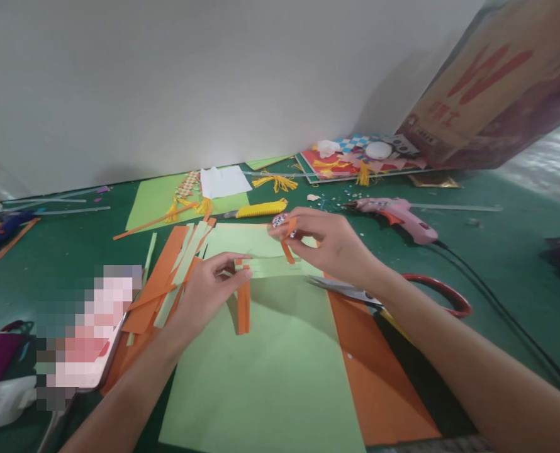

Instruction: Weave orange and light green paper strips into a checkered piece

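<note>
My left hand (209, 289) pinches the left end of a small weave of light green paper strips (273, 265) crossed by an orange strip (243, 305) that hangs down from it. My right hand (330, 245) pinches a second short orange strip (288, 248) at the weave's upper right edge. Both hands hover just above a large light green paper sheet (270, 371), which lies over an orange sheet (379, 377) on the green table.
Loose orange and green strips (171, 277) lie left of my left hand. Red-handled scissors (403, 296) rest under my right wrist. A pink glue gun (400, 217) with cord, a yellow cutter (258, 209), finished woven pieces (360, 157) and a phone (84, 340) surround the work.
</note>
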### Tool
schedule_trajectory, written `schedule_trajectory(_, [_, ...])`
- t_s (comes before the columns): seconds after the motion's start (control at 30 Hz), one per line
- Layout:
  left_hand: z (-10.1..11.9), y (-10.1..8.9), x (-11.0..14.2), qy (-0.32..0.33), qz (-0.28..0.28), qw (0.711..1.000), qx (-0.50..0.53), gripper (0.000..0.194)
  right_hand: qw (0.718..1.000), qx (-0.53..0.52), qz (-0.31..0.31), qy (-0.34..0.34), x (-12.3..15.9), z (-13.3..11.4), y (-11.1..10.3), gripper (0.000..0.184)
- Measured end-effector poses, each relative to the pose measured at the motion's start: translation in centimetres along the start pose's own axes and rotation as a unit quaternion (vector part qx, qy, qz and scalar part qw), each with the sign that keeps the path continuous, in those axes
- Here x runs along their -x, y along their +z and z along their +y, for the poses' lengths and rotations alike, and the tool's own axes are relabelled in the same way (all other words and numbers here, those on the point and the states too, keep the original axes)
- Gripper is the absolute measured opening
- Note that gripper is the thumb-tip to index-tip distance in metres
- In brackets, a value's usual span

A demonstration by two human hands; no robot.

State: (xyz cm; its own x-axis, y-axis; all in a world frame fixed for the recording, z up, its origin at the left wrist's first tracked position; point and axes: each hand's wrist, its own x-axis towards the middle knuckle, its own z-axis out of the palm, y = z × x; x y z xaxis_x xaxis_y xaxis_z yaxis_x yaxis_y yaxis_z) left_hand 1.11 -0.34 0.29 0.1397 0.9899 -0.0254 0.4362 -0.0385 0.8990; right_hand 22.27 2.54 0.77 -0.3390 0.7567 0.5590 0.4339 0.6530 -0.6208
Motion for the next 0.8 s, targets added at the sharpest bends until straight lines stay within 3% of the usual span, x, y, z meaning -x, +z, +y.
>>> schedule_trajectory(0.3, [0.55,0.27,0.37,0.052,0.032,0.996,-0.063,0.011,1.000,-0.004,0.012,0.000,0.00,-0.25,0.11,0.024])
schedule_trajectory(0.43, [0.50,0.27,0.34,0.037,0.038,0.997,-0.062,0.014,0.999,0.006,0.027,-0.025,0.07,-0.32,0.35,0.022])
schedule_trajectory(0.6, [0.43,0.16,0.24,0.002,0.034,0.999,-0.028,0.018,0.999,0.021,0.028,-0.030,0.11,-0.27,0.43,0.021])
schedule_trajectory(0.8, [0.38,0.16,0.31,0.019,0.015,0.999,0.030,0.031,0.995,0.047,0.040,-0.074,0.10,-0.14,0.55,0.024])
